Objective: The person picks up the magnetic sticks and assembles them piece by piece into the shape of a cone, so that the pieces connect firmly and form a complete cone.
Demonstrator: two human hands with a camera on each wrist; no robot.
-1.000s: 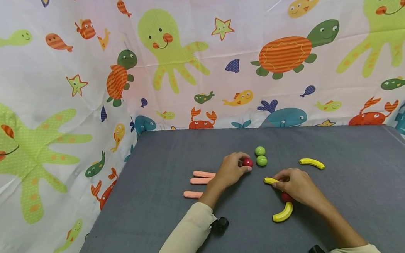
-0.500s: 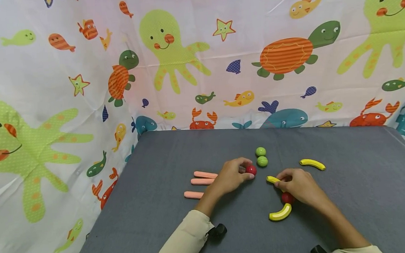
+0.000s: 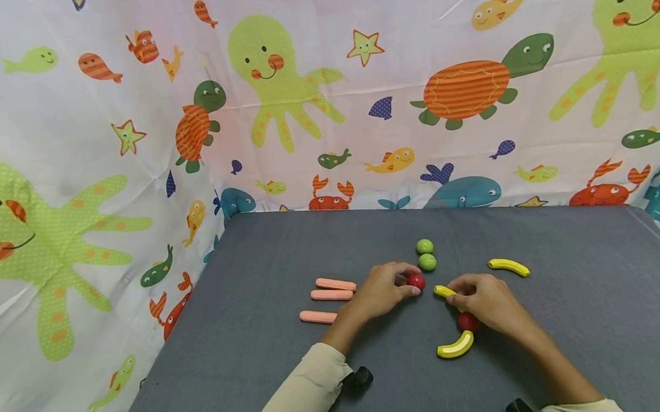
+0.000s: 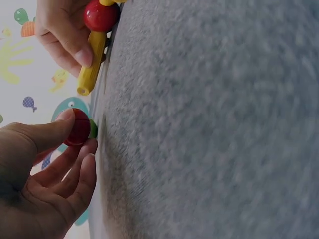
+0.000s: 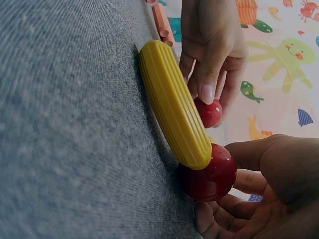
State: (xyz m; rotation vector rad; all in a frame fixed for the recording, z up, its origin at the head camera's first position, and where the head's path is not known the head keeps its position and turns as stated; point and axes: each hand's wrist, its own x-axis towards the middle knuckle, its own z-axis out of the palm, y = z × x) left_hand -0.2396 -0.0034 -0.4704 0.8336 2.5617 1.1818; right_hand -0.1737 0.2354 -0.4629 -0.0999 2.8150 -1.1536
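Note:
My left hand point(image 3: 385, 289) pinches a glossy red ball point(image 3: 416, 281) between thumb and fingers; the left wrist view shows a seam across this ball point(image 4: 77, 128). Just to its right, my right hand point(image 3: 486, 300) holds a ribbed yellow toy stick point(image 3: 442, 292), whose free end points at that ball across a small gap. At the stick's other end sits a second red ball point(image 3: 467, 322), partly under the right hand. A curved yellow stick point(image 3: 455, 346) joins that ball on its near side, and looms large in the right wrist view.
Two green balls point(image 3: 427, 262) touch each other beyond the hands. Another curved yellow stick point(image 3: 508, 266) lies to the right. Several pink sticks point(image 3: 331, 295) lie left of the left forearm. Behind the grey-covered table point(image 3: 272, 373) hangs a sea-animal curtain point(image 3: 298, 56).
My left hand has brought its red ball rightward and nearer, closer to the yellow stick's end. The right hand stays nearly still, while the near curved stick has swung slightly left.

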